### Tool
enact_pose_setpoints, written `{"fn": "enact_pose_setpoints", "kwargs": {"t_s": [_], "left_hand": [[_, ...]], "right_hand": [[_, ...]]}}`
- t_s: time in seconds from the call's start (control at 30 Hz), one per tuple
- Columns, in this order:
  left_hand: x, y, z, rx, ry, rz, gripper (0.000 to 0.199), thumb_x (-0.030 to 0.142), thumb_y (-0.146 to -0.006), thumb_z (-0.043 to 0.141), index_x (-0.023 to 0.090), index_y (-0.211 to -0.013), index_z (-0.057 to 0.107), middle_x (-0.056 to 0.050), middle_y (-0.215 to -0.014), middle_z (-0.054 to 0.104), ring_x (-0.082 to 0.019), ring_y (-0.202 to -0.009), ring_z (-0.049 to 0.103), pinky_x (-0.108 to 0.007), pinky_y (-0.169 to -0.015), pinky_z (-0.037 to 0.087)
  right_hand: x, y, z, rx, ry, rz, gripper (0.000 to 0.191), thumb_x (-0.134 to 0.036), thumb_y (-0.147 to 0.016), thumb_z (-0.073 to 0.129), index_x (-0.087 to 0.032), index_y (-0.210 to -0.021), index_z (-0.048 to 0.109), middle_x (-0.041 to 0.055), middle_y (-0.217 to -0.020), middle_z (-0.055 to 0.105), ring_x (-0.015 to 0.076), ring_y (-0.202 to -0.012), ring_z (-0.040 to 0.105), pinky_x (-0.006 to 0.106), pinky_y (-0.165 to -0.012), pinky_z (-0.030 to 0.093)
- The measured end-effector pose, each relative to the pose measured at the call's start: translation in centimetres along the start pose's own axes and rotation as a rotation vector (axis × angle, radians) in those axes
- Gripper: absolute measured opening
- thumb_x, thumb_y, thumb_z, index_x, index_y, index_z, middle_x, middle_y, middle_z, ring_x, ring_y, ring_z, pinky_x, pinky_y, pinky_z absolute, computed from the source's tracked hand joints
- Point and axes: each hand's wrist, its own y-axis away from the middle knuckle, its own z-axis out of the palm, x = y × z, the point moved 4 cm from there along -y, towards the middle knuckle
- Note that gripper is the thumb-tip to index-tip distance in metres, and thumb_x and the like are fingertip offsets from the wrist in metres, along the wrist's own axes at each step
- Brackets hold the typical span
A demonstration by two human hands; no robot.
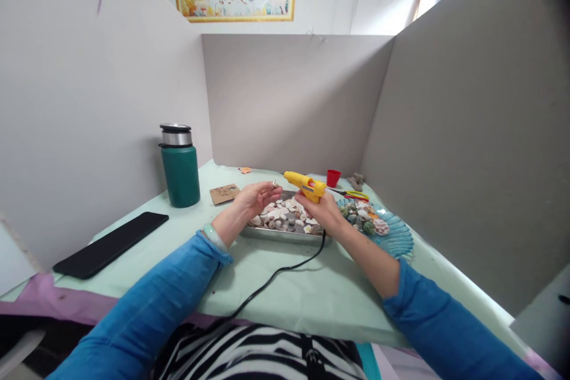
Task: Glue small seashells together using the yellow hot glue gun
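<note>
A yellow glue gun (307, 186) with a black cord is gripped in my right hand (324, 212), its nozzle pointing left toward my left hand (259, 197). Between the fingertips of my left hand is a small brownish piece (275, 186), too small to make out well; hand and nozzle are apart. Below both hands lies a metal tray (285, 237) of white and brown shells (281, 214). Right of my right hand, a blue glass plate (401, 237) bears green, white and pinkish shells (363, 218).
On the left stand a green bottle (180, 172) and a black flat case (113, 243). A brown card (224, 194) lies behind my left wrist. Scissors (356, 195) and a red cup (333, 178) are at the back right. Grey partitions (294, 101) enclose the table.
</note>
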Motion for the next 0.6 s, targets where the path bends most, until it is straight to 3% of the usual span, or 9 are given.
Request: {"fn": "enact_pose_setpoints", "kwargs": {"t_s": [0.23,0.6], "left_hand": [[0.43,-0.21,-0.68,0.076,0.037,0.010,0.008,0.003,-0.073,0.057,0.009,-0.078,0.060,-0.008,-0.075,0.069,-0.014,-0.071,0.066,-0.024,-0.070,0.054],[0.65,-0.07,-0.28,0.054,0.021,0.027,0.008,0.003,-0.073,0.059,0.007,-0.079,0.063,-0.007,-0.072,0.069,-0.014,-0.068,0.066,-0.024,-0.069,0.054]], "right_hand": [[0.40,-0.11,-0.01,-0.124,0.054,0.071,0.022,-0.038,-0.071,0.061,-0.018,-0.079,0.061,-0.0041,-0.051,0.047,0.0098,-0.048,0.043,0.023,-0.047,0.036],[0.87,-0.02,0.10,-0.135,0.126,0.112,0.024,-0.039,-0.070,0.061,-0.016,-0.079,0.063,-0.0044,-0.050,0.048,0.0087,-0.046,0.043,0.021,-0.046,0.034]]}}
